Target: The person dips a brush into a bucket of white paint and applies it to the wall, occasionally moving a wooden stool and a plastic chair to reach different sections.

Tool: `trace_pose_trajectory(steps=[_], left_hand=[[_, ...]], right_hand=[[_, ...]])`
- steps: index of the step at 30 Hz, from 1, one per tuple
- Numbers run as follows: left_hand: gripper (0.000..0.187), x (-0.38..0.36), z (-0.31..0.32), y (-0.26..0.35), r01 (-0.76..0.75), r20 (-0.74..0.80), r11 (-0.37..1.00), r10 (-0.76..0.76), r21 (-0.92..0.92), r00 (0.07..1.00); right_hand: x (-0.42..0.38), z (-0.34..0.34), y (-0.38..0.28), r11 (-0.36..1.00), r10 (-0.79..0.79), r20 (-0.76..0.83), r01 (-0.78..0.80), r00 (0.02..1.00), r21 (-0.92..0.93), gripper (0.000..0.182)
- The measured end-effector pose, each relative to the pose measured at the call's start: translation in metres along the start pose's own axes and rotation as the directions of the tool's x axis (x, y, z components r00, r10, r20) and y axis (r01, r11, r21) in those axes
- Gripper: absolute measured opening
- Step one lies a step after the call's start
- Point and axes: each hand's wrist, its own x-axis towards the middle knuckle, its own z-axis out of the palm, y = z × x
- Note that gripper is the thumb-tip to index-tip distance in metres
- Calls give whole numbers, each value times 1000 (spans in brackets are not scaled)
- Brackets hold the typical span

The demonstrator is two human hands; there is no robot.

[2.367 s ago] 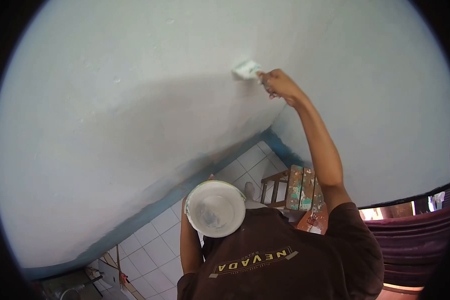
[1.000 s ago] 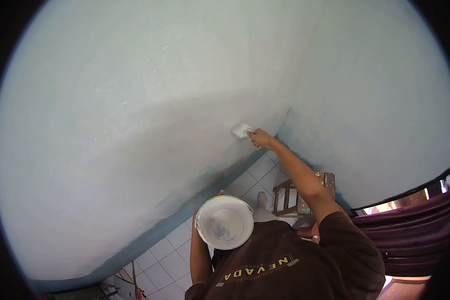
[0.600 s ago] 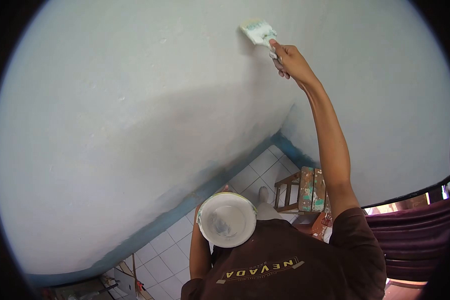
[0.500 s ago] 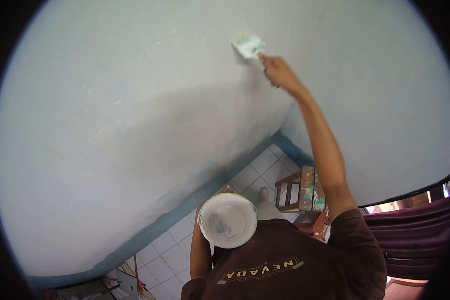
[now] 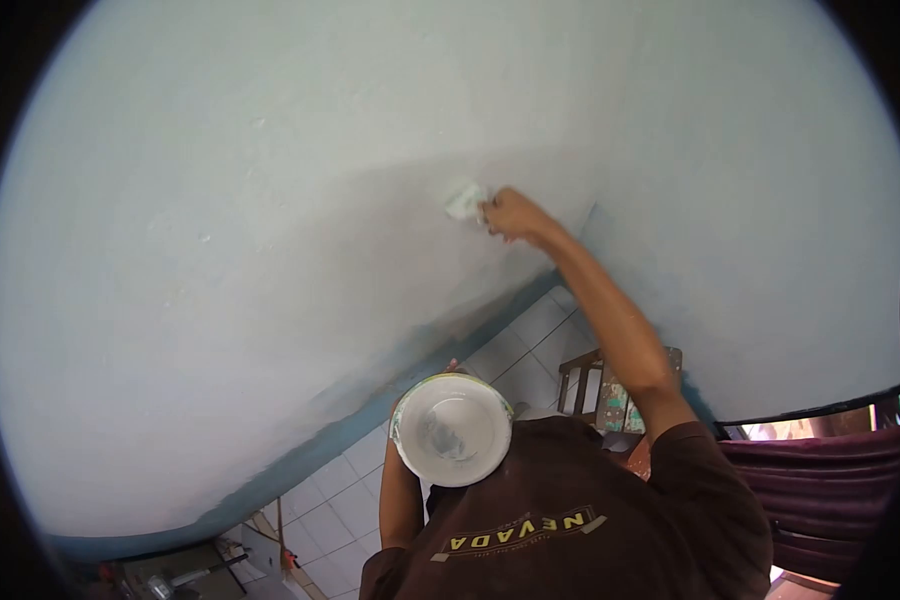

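My right hand grips the handle of a wide paint brush, whose head lies against the pale wall. Down at the front of my body is a round white tub with a little whitish paint at the bottom and smears on its rim. My left hand supports this tub from below and behind; only its fingertips show past the rim, and the rest is hidden.
A blue band runs along the wall's foot above white floor tiles. A paint-spotted wooden stool stands near the corner. Purple curtain cloth hangs at right. Tools and boards lie at lower left.
My right hand has moved the brush down the wall and slightly left. The tub is still in my left hand, nearly in the same place. The view has shifted slightly.
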Motion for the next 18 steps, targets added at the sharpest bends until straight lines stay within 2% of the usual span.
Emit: trace_pose_trajectory(steps=[3,5,6,7,8,11,13,15,17,18], left_hand=[[40,6,-5,7,43,-41,999,-42,6,998],[38,6,-6,7,67,-67,998,-67,-14,995],[37,8,-1,13,74,-77,997,-75,-23,994],[36,11,4,17,80,-88,996,-82,-26,993],[35,8,7,17,86,-99,996,-89,-30,991],[32,13,6,19,112,-139,993,-116,-39,984],[31,16,1,19,129,-158,990,-137,-58,978],[29,13,-5,14,136,-177,988,-147,-74,973],[28,11,-9,5,155,-203,984,-170,-84,964],[27,11,-8,4,171,-217,981,-187,-90,958]], right_hand=[[-31,-19,-68,996,-61,-7,62,998,69,47],[-47,-9,-101,976,-184,-124,196,975,97,51],[-46,2,-110,976,-186,-111,197,976,94,51],[-44,14,-116,933,-339,-251,358,907,34,52],[-42,24,-118,866,-478,-376,499,794,-46,53],[4,77,-55,867,-496,-302,480,814,-131,52],[25,111,10,869,-489,-333,420,806,-261,48],[31,132,64,915,-384,-256,329,887,-232,46],[47,149,129,919,-321,-218,247,922,-308,42],[41,146,137,922,-315,-211,246,925,-300,42]])
